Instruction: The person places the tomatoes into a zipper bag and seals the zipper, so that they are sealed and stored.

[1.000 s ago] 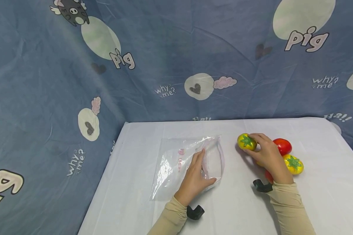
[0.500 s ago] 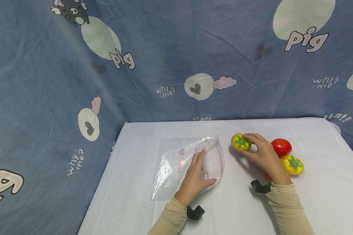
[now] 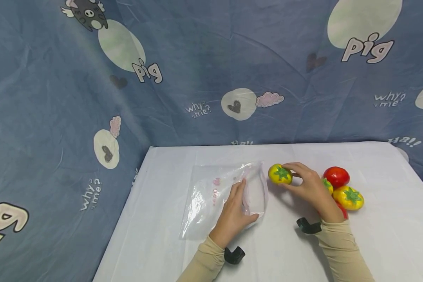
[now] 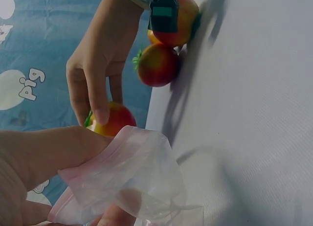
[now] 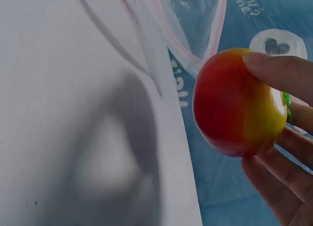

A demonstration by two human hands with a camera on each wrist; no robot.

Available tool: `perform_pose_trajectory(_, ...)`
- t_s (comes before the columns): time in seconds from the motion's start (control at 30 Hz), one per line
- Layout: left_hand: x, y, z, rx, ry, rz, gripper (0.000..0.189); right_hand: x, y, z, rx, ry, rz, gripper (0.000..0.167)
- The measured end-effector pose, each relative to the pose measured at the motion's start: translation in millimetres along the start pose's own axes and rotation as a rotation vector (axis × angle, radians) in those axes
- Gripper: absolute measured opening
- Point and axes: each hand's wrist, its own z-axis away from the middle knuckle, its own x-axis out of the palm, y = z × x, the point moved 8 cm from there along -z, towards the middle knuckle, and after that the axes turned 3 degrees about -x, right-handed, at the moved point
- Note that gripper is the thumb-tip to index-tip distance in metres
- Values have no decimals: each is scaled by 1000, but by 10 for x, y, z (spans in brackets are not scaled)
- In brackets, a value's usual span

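Note:
A clear plastic zip bag (image 3: 201, 203) with pink print lies on the white table, its mouth facing right. My left hand (image 3: 232, 213) is at that mouth, fingers straight and thumb spread away from them; the left wrist view shows the pink-edged rim (image 4: 115, 150) stretched between thumb and fingers. Just right of the opening, my right hand (image 3: 313, 190) holds a yellow-and-red tomato (image 3: 280, 174) with a green star-shaped top. Thumb and fingertips grip it from the side in the right wrist view, where its red underside (image 5: 222, 106) faces the bag.
Several more tomatoes sit clustered behind the right wrist: a red one (image 3: 336, 177), a yellow one (image 3: 350, 197), and others partly hidden by the hand. A blue printed cloth (image 3: 183, 70) hangs behind and left of the white table (image 3: 137, 219).
My right hand has carried the tomato leftward from the cluster to close beside the bag's mouth. More of the other tomatoes now shows. My left hand has hardly moved.

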Motion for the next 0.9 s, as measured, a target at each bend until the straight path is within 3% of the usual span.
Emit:
perform_pose_trajectory(0.23,-6,26,15,14,0,-29,111,79,-132,-41,-73,-12,-70,57)
perform_pose_trajectory(0.6,42,-9,10,-25,-34,-10,111,301,-277,-57,-72,-105,-122,57)
perform_pose_trajectory(0.9,68,23,26,3,-41,-4,111,442,-347,-56,-114,-134,-137,56)
